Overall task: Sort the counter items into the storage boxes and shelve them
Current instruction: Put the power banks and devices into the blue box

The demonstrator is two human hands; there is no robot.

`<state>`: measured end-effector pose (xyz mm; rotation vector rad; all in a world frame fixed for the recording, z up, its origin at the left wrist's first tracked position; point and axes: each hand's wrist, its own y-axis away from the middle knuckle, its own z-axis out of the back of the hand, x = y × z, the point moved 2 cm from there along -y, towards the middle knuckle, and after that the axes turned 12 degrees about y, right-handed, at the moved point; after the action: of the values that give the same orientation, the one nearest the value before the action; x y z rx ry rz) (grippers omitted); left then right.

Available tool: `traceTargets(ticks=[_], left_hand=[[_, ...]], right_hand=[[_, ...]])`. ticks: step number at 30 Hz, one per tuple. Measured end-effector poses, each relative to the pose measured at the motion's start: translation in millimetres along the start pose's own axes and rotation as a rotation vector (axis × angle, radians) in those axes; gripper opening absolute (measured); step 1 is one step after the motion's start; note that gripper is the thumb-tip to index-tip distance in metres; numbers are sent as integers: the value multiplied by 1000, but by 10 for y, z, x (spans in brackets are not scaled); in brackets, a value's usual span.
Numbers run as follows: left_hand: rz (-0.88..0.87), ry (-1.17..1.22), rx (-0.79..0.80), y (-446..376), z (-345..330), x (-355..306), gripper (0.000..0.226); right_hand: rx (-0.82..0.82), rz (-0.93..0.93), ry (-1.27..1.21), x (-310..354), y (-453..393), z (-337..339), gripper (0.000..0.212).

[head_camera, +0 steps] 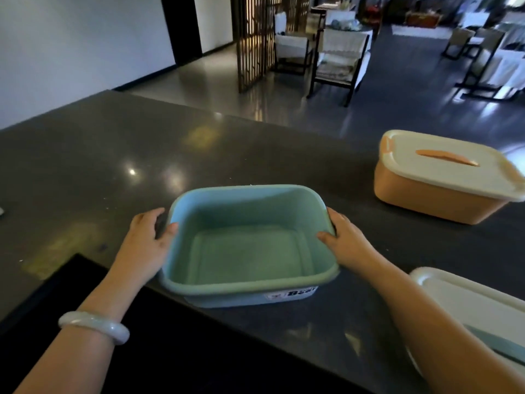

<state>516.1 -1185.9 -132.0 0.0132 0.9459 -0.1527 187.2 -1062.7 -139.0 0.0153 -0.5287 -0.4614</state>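
Both hands, left hand (145, 237) and right hand (345, 240), gripped the empty, seemingly light, stiff plastic box (247, 284) by its side rims at the worktop's (113, 155) near edge.

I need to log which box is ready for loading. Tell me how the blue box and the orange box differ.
The blue box is open and empty; the orange box is shut under a cream lid with an orange handle. The left hand and right hand grip the blue box's sides; nothing touches the orange box. The blue box sits near the counter's front edge, the orange farther right. Both are rounded rectangular tubs.
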Motion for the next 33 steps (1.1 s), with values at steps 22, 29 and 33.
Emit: traceTargets(ticks=[22, 29, 33], left_hand=[[66, 466, 254, -1335, 761, 884, 19], [95, 520, 44, -1440, 837, 1038, 14], [110, 477, -46, -1509, 963, 1103, 15]], right_hand=[[-414, -440, -412, 1705, -128, -1098, 63], [-338, -495, -669, 2193, -567, -1324, 54], [-241, -403, -614, 2408, -938, -1304, 44]])
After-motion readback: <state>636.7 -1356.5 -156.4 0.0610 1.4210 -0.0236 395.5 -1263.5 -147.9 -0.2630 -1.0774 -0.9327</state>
